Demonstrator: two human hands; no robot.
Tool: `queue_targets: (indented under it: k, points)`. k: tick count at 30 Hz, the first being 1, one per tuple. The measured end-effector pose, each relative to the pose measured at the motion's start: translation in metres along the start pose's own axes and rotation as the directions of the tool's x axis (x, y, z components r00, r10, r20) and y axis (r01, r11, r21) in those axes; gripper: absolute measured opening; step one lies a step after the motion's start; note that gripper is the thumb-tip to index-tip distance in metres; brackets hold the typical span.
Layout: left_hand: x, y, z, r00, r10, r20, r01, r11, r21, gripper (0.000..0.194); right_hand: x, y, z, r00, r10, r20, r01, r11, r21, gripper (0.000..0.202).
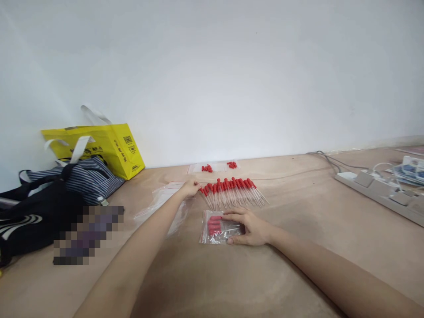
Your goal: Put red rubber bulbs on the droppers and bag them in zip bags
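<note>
A long row of what look like droppers [228,192], with red bulbs and thin pale stems, lies side by side on the table. At the row's left end, my left hand [191,188] pinches the red bulb of one. Nearer to me is a clear zip bag [206,238] with several red-bulbed droppers [214,225] inside. My right hand [247,226] rests on the bag's right side, fingers and thumb spread apart; it covers part of the stems.
Flat clear bags [159,201] lie left of the row. Behind it are two filled bags [215,167]. A yellow carrier bag [127,152], striped bag [96,179] and black bag [39,212] stand left. A power strip [380,194] with cables sits right.
</note>
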State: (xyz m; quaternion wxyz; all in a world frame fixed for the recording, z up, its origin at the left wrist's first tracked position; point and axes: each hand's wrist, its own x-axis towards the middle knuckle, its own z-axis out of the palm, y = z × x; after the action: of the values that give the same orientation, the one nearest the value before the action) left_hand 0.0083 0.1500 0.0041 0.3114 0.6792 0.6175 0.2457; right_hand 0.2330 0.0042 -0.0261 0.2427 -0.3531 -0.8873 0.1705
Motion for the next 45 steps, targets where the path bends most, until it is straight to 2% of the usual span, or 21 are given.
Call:
queue_targets:
  k: [5, 8, 11, 13, 16, 21, 26, 34, 39, 43, 45]
  points:
    - [-0.023, -0.006, -0.029, 0.990, 0.058, -0.131, -0.081, 0.981, -0.174, 0.020, 0.000, 0.000, 0.000, 1.000, -0.008, -0.003, 0.008, 1.000, -0.005, 0.067]
    - [-0.047, -0.016, -0.047, 0.969, 0.054, -0.242, -0.122, 0.954, -0.274, 0.027, 0.000, 0.001, 0.001, 1.000, -0.015, -0.011, 0.015, 1.000, -0.006, 0.066]
    - [-0.075, -0.027, -0.056, 0.943, 0.028, -0.330, -0.150, 0.925, -0.348, 0.040, 0.000, 0.003, 0.002, 1.000, -0.015, -0.025, 0.015, 1.000, 0.008, 0.065]
    - [-0.093, -0.034, -0.055, 0.935, 0.013, -0.354, -0.157, 0.911, -0.381, 0.048, -0.001, 0.003, 0.003, 1.000, -0.016, -0.023, 0.016, 1.000, 0.018, 0.065]
    - [-0.118, -0.043, -0.043, 0.939, -0.030, -0.343, -0.137, 0.882, -0.452, 0.052, -0.001, 0.004, 0.003, 1.000, -0.016, -0.020, 0.017, 1.000, 0.020, 0.065]
    - [-0.139, -0.044, -0.022, 0.938, -0.117, -0.327, -0.093, 0.823, -0.561, 0.054, -0.001, 0.003, 0.003, 1.000, -0.015, -0.024, 0.015, 1.000, 0.008, 0.063]
    - [-0.145, -0.037, -0.016, 0.952, -0.126, -0.278, -0.066, 0.804, -0.591, 0.053, -0.001, 0.002, 0.002, 1.000, -0.012, -0.014, 0.012, 1.000, -0.004, 0.064]
    - [-0.154, -0.031, -0.006, 0.978, -0.063, -0.197, -0.059, 0.829, -0.557, 0.045, -0.001, 0.002, 0.002, 1.000, -0.015, -0.019, 0.015, 1.000, -0.001, 0.064]
    - [-0.159, -0.027, -0.014, 0.999, 0.042, 0.034, -0.021, 0.883, -0.468, 0.034, -0.001, 0.003, 0.003, 0.999, -0.025, -0.021, 0.025, 1.000, 0.002, 0.063]
    - [-0.163, -0.024, -0.020, 0.969, 0.093, 0.231, -0.002, 0.930, -0.369, 0.023, -0.001, 0.003, 0.003, 0.999, -0.018, -0.029, 0.017, 1.000, -0.007, 0.063]
    - [-0.165, -0.023, -0.016, 0.962, 0.105, 0.254, -0.004, 0.929, -0.369, 0.022, -0.001, 0.002, 0.002, 1.000, -0.014, -0.020, 0.014, 1.000, -0.011, 0.063]
